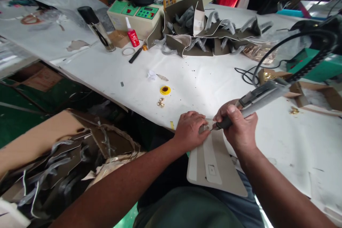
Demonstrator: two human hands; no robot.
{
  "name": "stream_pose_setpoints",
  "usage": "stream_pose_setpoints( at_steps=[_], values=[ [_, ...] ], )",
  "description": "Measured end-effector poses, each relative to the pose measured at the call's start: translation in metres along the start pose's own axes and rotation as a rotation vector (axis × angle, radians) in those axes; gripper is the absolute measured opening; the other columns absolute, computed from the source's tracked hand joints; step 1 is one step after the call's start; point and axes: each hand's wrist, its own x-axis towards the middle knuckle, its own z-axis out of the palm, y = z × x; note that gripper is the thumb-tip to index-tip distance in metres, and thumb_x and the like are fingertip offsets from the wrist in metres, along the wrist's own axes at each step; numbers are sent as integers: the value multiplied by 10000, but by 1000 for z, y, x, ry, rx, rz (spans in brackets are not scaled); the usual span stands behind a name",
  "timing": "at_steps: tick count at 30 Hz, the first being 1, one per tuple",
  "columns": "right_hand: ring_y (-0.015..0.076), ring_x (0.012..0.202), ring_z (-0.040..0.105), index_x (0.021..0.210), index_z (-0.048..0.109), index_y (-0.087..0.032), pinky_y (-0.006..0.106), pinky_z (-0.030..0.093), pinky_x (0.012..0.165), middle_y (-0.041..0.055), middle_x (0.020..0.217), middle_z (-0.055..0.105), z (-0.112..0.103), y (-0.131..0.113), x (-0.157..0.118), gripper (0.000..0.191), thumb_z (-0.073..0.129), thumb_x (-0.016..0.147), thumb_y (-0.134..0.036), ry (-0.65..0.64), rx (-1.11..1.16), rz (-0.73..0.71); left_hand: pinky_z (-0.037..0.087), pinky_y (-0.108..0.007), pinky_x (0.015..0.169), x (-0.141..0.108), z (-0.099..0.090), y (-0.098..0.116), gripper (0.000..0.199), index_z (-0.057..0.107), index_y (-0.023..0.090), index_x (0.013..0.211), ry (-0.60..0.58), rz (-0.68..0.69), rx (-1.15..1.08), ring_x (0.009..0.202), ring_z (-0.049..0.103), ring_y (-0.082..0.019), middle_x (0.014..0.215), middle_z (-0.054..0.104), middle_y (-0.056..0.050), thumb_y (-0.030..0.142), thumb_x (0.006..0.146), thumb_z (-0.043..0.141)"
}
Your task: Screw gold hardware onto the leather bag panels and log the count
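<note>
A grey-beige panel (pixel 229 164) with a pale strip down its middle hangs over the table's front edge onto my lap. My left hand (pixel 190 131) presses on the panel's upper end, fingers bent over it and the thumb near a small metal fitting. In my right hand (pixel 239 124) is an electric screwdriver (pixel 256 98), gripped near its front, with its tip pointing left at the fitting between my hands. A black coiled cord runs from the tool's back end. Small gold metal pieces (pixel 160 102) and a yellow ring-shaped spool (pixel 165 89) lie beyond my left hand.
Dark folded pieces (pixel 197 39) are stacked at the back beside a machine (pixel 136 12). A red bottle (pixel 132 35) and a tall container (pixel 97 30) stand left. Cardboard boxes (pixel 315 96) are at right. A large carton (pixel 45 135) holds more pieces at lower left. Two people are across the table.
</note>
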Motion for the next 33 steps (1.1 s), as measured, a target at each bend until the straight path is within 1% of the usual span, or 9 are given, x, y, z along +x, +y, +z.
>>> stream_pose_setpoints(
  at_steps=[3, 7, 11, 16, 24, 26, 29, 33],
  values=[
    [169, 521, 590, 665, 539, -232, 315, 529, 483, -16, 599, 589, 0, 11, 1, 397, 814, 847, -453, 25, -119, -45, 426, -474, 1048, -1, 0, 0, 234, 728, 272, 1076, -2, 1, -13, 1254, 560, -277, 1292, 725, 12, 371, 866, 754],
    [175, 519, 595, 634, 542, -242, 323, 523, 472, -9, 600, 611, -1, 18, 0, 413, 802, 854, -475, 38, -201, -96, 423, -480, 1069, -1, 1, -1, 252, 732, 274, 1103, -6, -9, -13, 1281, 544, -284, 1302, 717, 6, 372, 871, 744],
    [171, 513, 601, 639, 566, -233, 311, 502, 450, -9, 610, 619, 1, 19, -1, 391, 789, 873, -454, 25, -171, -131, 421, -481, 1075, -1, 0, 0, 262, 732, 279, 1120, -23, -19, -8, 1286, 542, -288, 1306, 717, 4, 377, 877, 736],
    [166, 511, 597, 619, 560, -222, 304, 491, 448, -14, 606, 612, 1, 22, 2, 391, 819, 850, -403, 6, -112, -182, 420, -478, 1065, 0, 0, -1, 276, 728, 278, 1125, -23, -7, -17, 1289, 541, -286, 1320, 714, 13, 391, 874, 746],
    [151, 512, 571, 595, 536, -223, 295, 469, 459, -13, 597, 600, 0, 22, 2, 401, 799, 871, -348, -52, -116, -197, 423, -469, 1054, -1, -1, -1, 270, 722, 277, 1124, -20, -5, -12, 1287, 539, -276, 1321, 712, 17, 397, 882, 735],
    [144, 509, 564, 610, 530, -222, 290, 467, 462, -16, 594, 593, 0, 22, 2, 392, 795, 873, -343, -75, -120, -206, 422, -466, 1054, 0, -1, -1, 272, 718, 278, 1124, -19, -7, -10, 1286, 539, -272, 1316, 713, 20, 402, 883, 733],
    [143, 509, 560, 701, 559, -220, 290, 470, 472, -24, 604, 605, 0, 22, 3, 303, 780, 879, -326, -132, -122, -198, 422, -467, 1053, 0, -1, -1, 264, 713, 283, 1121, -21, -13, -17, 1277, 545, -271, 1295, 719, 23, 408, 890, 725],
    [141, 507, 555, 769, 553, -222, 286, 456, 468, -34, 610, 600, 0, 24, 4, 243, 761, 877, -288, -190, -95, -179, 417, -471, 1066, 0, -2, 0, 223, 718, 271, 1068, -29, -23, -32, 1287, 545, -278, 1292, 721, 13, 394, 883, 735]
  ],
)
